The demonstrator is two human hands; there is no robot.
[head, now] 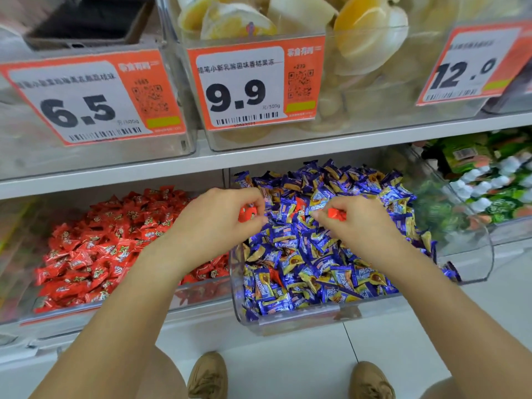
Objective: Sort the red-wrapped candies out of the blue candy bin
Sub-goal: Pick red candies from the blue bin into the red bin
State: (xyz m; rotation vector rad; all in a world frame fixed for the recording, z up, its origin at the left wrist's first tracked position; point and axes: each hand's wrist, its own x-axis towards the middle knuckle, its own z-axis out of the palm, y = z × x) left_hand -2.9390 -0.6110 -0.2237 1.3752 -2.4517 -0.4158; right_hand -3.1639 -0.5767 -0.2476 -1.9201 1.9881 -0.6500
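Note:
A clear bin (288, 323) heaped with blue-wrapped candies (322, 260) sits pulled out from the lower shelf. My left hand (213, 223) hovers over its left edge and grips a red-wrapped candy (247, 213) in curled fingers. My right hand (357, 223) is over the middle of the blue heap and pinches another red-wrapped candy (335, 213). One more red candy (300, 204) lies among the blue ones between my hands. To the left stands the bin of red-wrapped candies (95, 246).
A shelf board (259, 159) runs just above the two bins, carrying clear bins with orange price tags (253, 84). A bin of green packets (489, 185) sits to the right. A clear scoop-like cover (472, 254) juts by the blue bin. My shoes (208, 375) stand on the tiled floor.

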